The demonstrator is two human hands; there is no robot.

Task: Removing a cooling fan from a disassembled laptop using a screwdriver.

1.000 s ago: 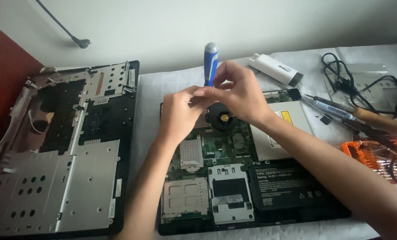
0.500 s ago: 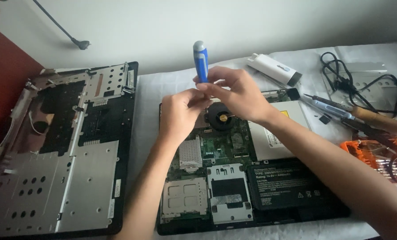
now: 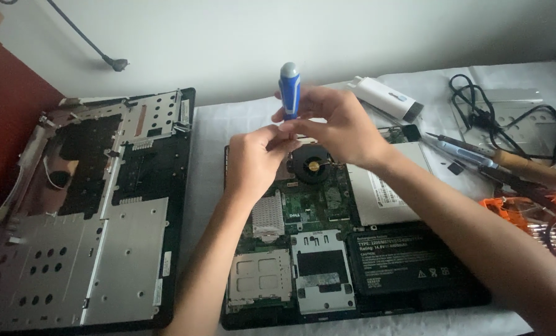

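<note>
A blue-handled screwdriver (image 3: 289, 90) is held upright above the opened laptop base (image 3: 328, 249), near its far edge. The handle is clasped in the grip of the right hand (image 3: 334, 127), whose fingers are closed around its lower part, while the grey cap at the top is left bare. The left hand (image 3: 253, 162) is raised just beside the right, its fingertips pinched together at the lower end of the tool; whether anything small is held between them cannot be told. Directly under both hands a round black fan (image 3: 312, 165) with a brass-coloured hub is seen in the laptop base, with the green circuit board (image 3: 318, 202) and a black battery pack (image 3: 402, 261) nearer the person.

On the white-covered table (image 3: 209, 143) a separate laptop cover panel (image 3: 91, 211) of grey metal and black plastic is laid to the left, well apart from the hands. To the right are placed a white oblong case (image 3: 387, 98), a second slim driver (image 3: 468, 150), black cables (image 3: 508, 118) and orange safety glasses (image 3: 539, 214).
</note>
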